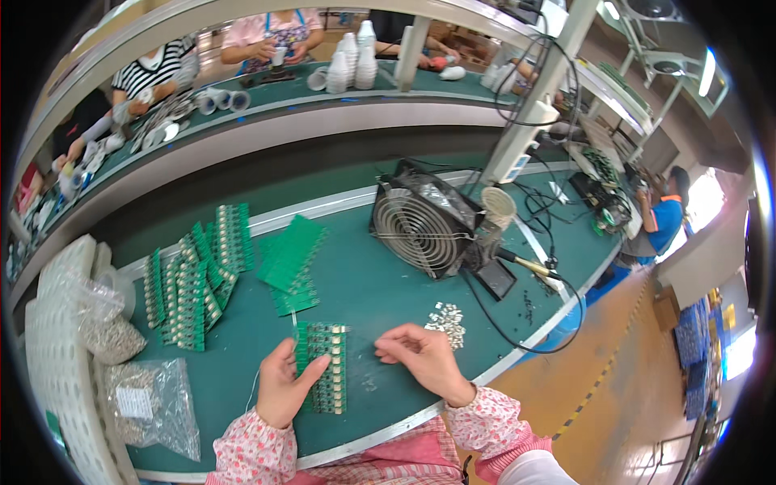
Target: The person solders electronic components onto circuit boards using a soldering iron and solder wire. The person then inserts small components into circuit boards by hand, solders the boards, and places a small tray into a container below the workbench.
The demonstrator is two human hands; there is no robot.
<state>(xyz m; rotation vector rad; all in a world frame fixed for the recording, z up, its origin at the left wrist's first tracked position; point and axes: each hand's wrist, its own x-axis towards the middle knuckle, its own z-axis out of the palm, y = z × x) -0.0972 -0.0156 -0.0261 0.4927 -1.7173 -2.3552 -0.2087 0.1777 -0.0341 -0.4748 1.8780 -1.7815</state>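
Observation:
My left hand (284, 380) grips a green circuit board (327, 372) by its left side, thumb lying over its face. Along that board runs a column of small pale components. To its right, my right hand (414, 354) hovers with thumb and fingertips pinched together; whatever they hold, if anything, is too small to make out. A loose pile of small white components (446, 325) lies just beyond the right hand. Past the held board rest flat green boards (293, 255), stacked askew. Farther left are several boards fitted with pale components (190, 291).
A black fan (420, 230) with a wire guard stands at the back. Beside it are a soldering iron (529, 265) and looping cables. Plastic bags of small parts (153, 404) and a white perforated tray (61, 347) line the left side. Co-workers (275, 40) sit across at another bench.

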